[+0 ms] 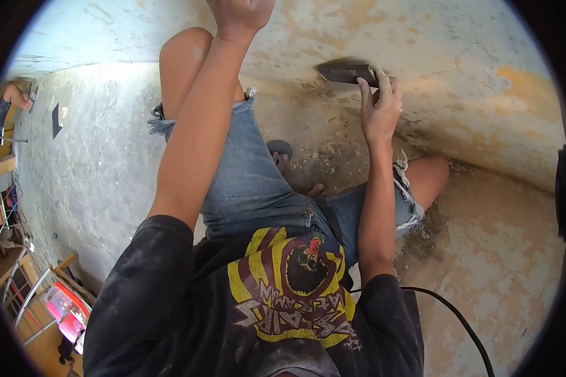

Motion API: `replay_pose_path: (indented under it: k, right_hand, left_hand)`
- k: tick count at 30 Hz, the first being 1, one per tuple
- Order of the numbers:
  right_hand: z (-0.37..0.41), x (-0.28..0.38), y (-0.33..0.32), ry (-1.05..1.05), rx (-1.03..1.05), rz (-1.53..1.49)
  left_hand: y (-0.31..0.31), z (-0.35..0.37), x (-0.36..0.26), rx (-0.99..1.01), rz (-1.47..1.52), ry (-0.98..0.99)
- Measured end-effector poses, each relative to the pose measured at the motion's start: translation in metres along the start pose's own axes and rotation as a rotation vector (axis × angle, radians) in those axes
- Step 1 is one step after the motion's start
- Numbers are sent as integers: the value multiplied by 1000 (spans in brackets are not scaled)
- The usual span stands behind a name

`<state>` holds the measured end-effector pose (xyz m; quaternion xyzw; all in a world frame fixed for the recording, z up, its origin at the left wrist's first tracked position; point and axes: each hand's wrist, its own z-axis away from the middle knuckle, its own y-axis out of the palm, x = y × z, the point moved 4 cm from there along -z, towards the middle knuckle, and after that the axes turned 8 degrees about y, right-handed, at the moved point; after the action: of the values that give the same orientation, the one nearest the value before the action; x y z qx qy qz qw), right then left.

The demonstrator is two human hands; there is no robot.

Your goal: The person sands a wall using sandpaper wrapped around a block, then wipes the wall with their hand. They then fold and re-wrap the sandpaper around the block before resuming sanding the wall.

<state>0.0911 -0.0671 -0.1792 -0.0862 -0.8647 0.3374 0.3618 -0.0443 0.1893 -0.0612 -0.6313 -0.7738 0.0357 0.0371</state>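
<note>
Scraper blade point(346, 73) lies flat against the stained wall point(459, 56), just above the right knee, and the right hand point(380, 110) has its fingers clamped round its near end! Up top, the left hand point(240, 14) presses on that same wall, its fingers cut off by the frame edge, so whether they are spread or together I cannot tell; frayed denim shorts point(251, 182) sit between the two arms

Fig.: single head-worn fisheye cam, aimed steeply down past wearer's torso point(283, 295) & legs point(245, 176) to wall point(471, 56) base; close range, right hand point(380, 108) upper-centre.
</note>
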Motion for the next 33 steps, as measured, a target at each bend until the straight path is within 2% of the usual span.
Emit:
replay_pose_path:
  k: [2,4,5,9,13,16,18,20,22,24,25,27,29,31,32,33]
  right_hand:
    - [-4,22,-16,44,-10,-43]
    - [-1,15,-18,241,-6,-34]
    - [-3,14,-6,17,-26,36]
    - [0,23,-20,182,25,-22]
    - [8,5,10,105,134,-30]
    - [6,15,-11,149,14,-36]
    - [13,-1,3,195,37,1]
    - [12,7,9,86,110,71]
    - [9,13,2,98,86,-56]
    - [8,10,-3,228,8,-76]
    - [4,11,3,67,-10,-34]
    - [13,2,6,93,37,-5]
    - [9,10,10,99,96,2]
    - [11,6,3,284,62,-42]
    - [18,-2,7,292,58,-34]
    - [24,-12,22,199,103,-4]
  left_hand:
    - [-2,-2,1,16,-5,3]
    - [-8,-3,-3,42,-16,-34]
    - [-7,-2,-6,59,-7,-82]
    - [-2,-3,2,65,-62,3]
    - [-10,-11,-17,70,-8,-111]
    - [-9,-17,-15,86,-26,-146]
    - [-12,-15,-20,102,-24,-152]
    - [-10,-18,-21,82,6,-177]
    - [-6,-18,-18,81,14,-166]
    - [-10,-13,-14,90,17,-171]
    - [-10,-14,-12,76,15,-131]
    - [-3,-13,-15,57,26,-82]
    - [-5,-14,-14,54,-13,-120]
    - [-13,-16,-16,74,-11,-144]
    - [-11,-17,-21,89,15,-169]
    - [-7,-15,-21,86,35,-167]
